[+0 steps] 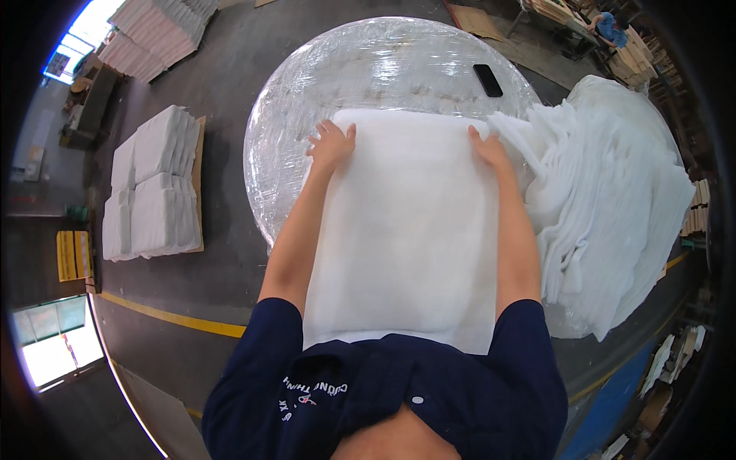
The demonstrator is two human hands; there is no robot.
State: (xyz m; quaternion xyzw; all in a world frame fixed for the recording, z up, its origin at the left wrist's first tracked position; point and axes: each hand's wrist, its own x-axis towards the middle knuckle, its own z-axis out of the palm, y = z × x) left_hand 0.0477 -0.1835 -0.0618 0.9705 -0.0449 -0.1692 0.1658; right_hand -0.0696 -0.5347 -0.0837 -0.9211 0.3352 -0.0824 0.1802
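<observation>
A thick white sheet of wadding point(406, 230) lies in front of me on a round, plastic-wrapped table point(287, 130), its near end against my body. At the sheet's far left corner rests my left hand point(332, 144), fingers spread and touching the edge. My right hand point(487, 147) is at the far right corner, thumb and fingers apart along the side; part of its fingers is hard to make out. To the right, a loose pile of white wadding sheets point(606, 215) hangs over the table's side.
A black phone point(487, 80) lies on the table's far right part. Stacked white pads point(157, 184) stand on the floor at left, with another white stack point(157, 38) farther back. A yellow line point(172, 316) crosses the floor. Another person point(611, 31) works at the far right.
</observation>
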